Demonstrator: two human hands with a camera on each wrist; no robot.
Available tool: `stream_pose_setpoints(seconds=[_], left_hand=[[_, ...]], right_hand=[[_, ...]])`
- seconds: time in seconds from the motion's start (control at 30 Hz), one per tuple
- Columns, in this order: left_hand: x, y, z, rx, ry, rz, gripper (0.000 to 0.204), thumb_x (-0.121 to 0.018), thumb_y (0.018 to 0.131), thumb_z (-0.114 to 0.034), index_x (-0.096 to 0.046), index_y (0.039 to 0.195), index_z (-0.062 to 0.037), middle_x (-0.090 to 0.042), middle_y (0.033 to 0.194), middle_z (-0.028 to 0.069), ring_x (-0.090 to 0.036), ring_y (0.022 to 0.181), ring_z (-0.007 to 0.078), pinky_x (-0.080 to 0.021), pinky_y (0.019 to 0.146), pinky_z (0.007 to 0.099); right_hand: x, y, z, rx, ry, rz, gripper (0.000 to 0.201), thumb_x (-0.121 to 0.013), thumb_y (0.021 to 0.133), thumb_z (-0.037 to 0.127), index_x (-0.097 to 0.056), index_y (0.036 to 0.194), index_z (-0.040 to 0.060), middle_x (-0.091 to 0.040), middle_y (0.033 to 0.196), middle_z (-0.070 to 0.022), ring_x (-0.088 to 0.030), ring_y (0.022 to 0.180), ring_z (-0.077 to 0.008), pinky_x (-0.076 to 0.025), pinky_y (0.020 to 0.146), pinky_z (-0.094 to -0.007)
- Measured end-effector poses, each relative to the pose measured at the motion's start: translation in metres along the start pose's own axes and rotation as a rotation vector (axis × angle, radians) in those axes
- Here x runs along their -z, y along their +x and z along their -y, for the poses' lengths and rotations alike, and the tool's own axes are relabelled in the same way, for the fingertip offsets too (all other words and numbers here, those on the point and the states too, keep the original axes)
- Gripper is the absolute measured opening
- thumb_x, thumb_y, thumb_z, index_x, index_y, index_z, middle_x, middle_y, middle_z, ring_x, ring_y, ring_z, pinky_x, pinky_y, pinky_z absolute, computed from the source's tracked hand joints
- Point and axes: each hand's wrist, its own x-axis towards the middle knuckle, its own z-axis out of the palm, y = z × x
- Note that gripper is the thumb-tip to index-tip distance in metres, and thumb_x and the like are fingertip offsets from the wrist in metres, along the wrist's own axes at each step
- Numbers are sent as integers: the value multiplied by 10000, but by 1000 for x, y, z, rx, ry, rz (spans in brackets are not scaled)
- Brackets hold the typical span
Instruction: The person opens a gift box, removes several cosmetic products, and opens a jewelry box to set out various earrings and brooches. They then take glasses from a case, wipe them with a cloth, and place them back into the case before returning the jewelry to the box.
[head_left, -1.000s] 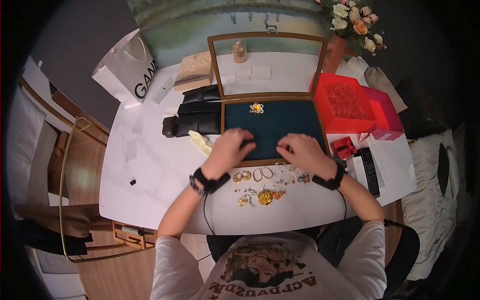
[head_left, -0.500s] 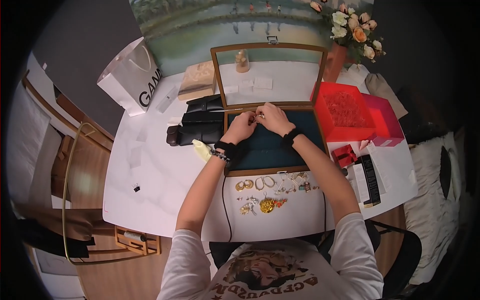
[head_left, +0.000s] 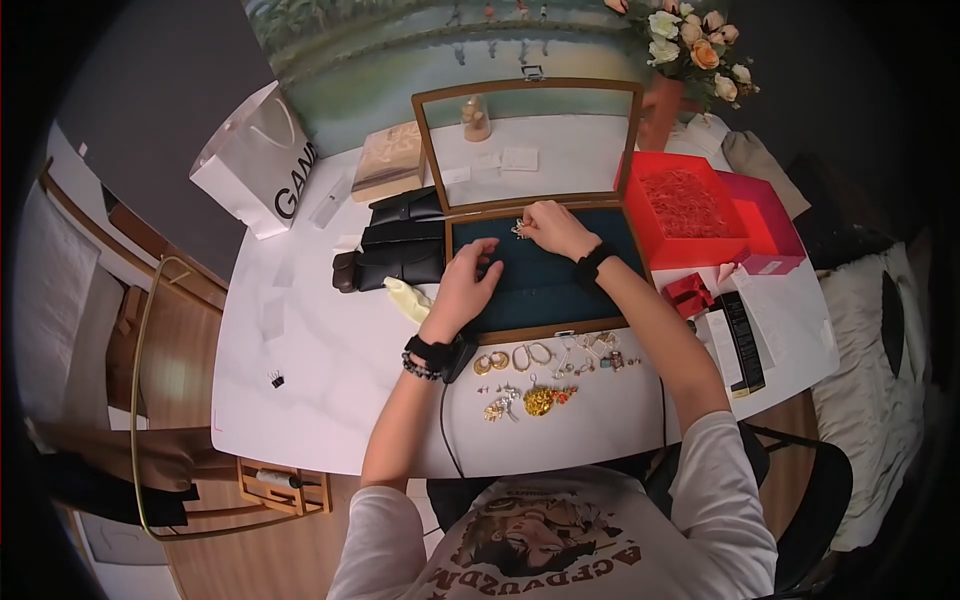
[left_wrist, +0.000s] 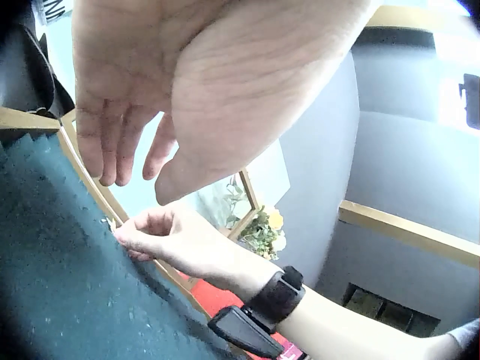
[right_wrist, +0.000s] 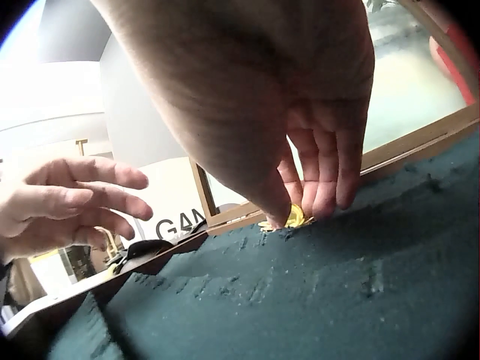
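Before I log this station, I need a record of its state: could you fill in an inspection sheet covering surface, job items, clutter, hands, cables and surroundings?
Surface: white table with an open case on it.
Job items: brooch inside the case, near its hinge side; other jewellery laid out in front of the case.
Clutter: pouches and bag left of the case; red box to its right.
Hands: left hand over the case, fingers holding nothing; right hand pinching the brooch.
Cables: left cable and right cable, each beside a forearm.
Surroundings: painting and flowers at the back.
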Motion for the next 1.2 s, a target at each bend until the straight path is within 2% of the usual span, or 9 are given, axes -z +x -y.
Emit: stream_pose_setpoints(seconds=[0.13, 0.2, 0.27, 0.33, 0.47, 0.67, 0.8, 0.87, 1.2], left_hand=[[-3, -27, -24, -40, -16, 19, 370, -702, 970, -76, -631, 1329, -19, -706, 1195, 145, -694, 1028, 247, -572, 872, 341], [1, -38, -30, -53, -23, 15, 342, -694, 975, -72, -648, 1311, -24, -710, 1184, 137, -689, 1033, 237, -567, 868, 337], [10, -47, -34, -29, -28, 11, 323, -695, 974, -72, -660, 1290, -20, -714, 1174, 122, -685, 1019, 215, -564, 856, 329], [18, -52, -36, 20, -26, 6, 310, -696, 974, -71, -667, 1278, -18, -718, 1168, 112, -683, 995, 204, -561, 844, 323], [16, -56, -20, 12, -61, -49, 242, -686, 970, -58, -695, 1205, 1, -708, 1059, 142, -694, 911, 242, -564, 800, 342], [13, -61, -19, 50, -64, -11, 232, -693, 969, -61, -706, 1194, -6, -708, 1032, 126, -680, 842, 211, -562, 737, 321], [15, -64, -12, 70, -92, -26, 244, -707, 974, -66, -708, 1214, -21, -721, 1036, 55, -631, 823, 114, -517, 690, 257], [19, -65, -8, 95, -104, -11, 231, -701, 967, -64, -706, 1192, -9, -710, 1022, 110, -672, 810, 197, -550, 694, 304], [95, -74, 43, 97, 158, -217, 276, -762, 885, -86, -723, 1151, -25, -731, 1018, 122, -685, 818, 248, -559, 725, 344]], right_hand=[[13, 3, 6, -91, -34, -21, 233, -724, 930, 206, -697, 965, -22, -711, 928, -206, -700, 924, -406, -549, 827, -475], [38, -3, 20, 38, 150, -270, 218, -703, 937, 194, -707, 933, -23, -710, 887, -207, -705, 872, -403, -554, 787, -466], [74, -27, 47, 63, 231, -262, 217, -709, 923, 189, -714, 878, -23, -704, 802, -188, -712, 795, -378, -558, 742, -445], [117, -66, 79, 48, 256, 170, 212, -727, 904, 198, -729, 851, -7, -702, 767, -172, -714, 742, -350, -559, 720, -426], [138, -152, 103, 120, 72, 637, 163, -764, 870, 210, -768, 886, 48, -728, 815, -156, -732, 802, -332, -570, 730, -437], [100, -234, 97, 288, -205, 609, 189, -751, 884, 232, -711, 885, 48, -720, 924, -123, -721, 910, -332, -567, 760, -446], [92, -233, 100, 250, -178, 563, 190, -720, 914, 235, -700, 923, 46, -701, 918, -116, -719, 903, -328, -563, 759, -442], [94, -225, 103, 252, -195, 579, 195, -714, 923, 241, -706, 933, 46, -699, 913, -115, -718, 907, -326, -563, 763, -440], [81, -137, 146, 267, -69, 444, 241, -684, 959, 267, -756, 958, 37, -714, 838, -110, -713, 764, -325, -557, 674, -434]])
